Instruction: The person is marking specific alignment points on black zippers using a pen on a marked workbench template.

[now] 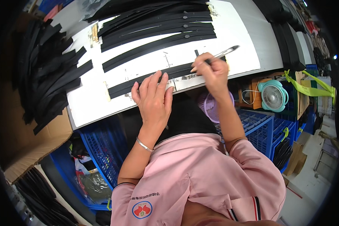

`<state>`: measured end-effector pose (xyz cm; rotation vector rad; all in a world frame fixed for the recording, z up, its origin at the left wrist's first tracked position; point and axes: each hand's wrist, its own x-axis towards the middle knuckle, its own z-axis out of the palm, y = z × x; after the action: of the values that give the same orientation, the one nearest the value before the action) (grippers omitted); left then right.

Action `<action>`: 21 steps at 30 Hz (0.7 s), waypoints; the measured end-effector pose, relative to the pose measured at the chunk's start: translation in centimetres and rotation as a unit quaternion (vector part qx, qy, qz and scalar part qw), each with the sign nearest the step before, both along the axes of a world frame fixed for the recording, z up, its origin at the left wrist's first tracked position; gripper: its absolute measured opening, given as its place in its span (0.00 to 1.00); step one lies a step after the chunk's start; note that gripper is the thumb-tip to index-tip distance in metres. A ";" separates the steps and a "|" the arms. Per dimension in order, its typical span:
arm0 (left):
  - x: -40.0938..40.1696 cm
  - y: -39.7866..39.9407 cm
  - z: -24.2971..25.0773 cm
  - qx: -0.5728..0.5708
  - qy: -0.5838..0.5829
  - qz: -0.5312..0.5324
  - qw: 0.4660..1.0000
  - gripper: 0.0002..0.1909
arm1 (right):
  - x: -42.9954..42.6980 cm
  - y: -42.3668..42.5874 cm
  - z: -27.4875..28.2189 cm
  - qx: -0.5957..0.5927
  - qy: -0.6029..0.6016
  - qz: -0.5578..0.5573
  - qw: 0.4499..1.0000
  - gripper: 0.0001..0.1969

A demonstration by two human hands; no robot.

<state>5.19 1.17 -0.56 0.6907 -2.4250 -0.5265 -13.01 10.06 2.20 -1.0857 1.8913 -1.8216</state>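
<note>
A black strip [175,71] lies along the near edge of a white board [237,56]. My left hand [154,97] rests on the strip and the board's edge, fingers spread, holding nothing. Toward the strip's right end, my right hand [212,72] is closed around a slim pen-like tool [225,52]; one end points up to the right, and a pale tip shows at the strip. A short dark piece sticks up behind that hand; I cannot tell what it is. Farther back, several black strips [158,50] lie roughly parallel, some with a round grey mark near the right end.
Black strips [45,70] are heaped at the left over an open cardboard box [42,141]. Below the table's edge are a lilac plastic basket [211,108], blue plastic crates [254,124] and a turquoise fan [273,95]. Black material [288,45] lies at the right.
</note>
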 end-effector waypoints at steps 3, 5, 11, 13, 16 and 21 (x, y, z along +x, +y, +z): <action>0.1 0.0 0.1 -0.008 -0.002 -0.001 1.000 0.19 | -3.0 1.6 0.8 0.046 -0.025 -0.073 0.996 0.07; -0.1 0.0 0.2 -0.010 -0.004 0.003 1.000 0.19 | -5.4 2.7 -0.8 0.074 -0.025 -0.081 0.994 0.07; -2.0 0.3 1.0 0.015 0.034 -0.012 0.999 0.20 | -5.9 3.1 -1.6 0.099 -0.021 -0.065 0.993 0.07; -4.4 1.1 1.5 0.006 0.046 -0.025 0.999 0.18 | -6.0 3.1 -1.6 0.094 -0.030 -0.064 0.993 0.06; -8.0 1.9 1.6 0.011 0.081 -0.101 0.992 0.15 | -6.2 3.0 -2.4 0.093 -0.022 -0.063 0.993 0.06; -10.8 1.6 0.4 0.018 0.102 -0.104 0.989 0.07 | -5.7 2.6 -2.1 0.060 0.008 -0.078 0.995 0.07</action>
<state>-5.65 2.80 -0.18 0.3784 -2.3112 -0.6902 -18.75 12.64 0.10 -0.9390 2.1179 -1.7567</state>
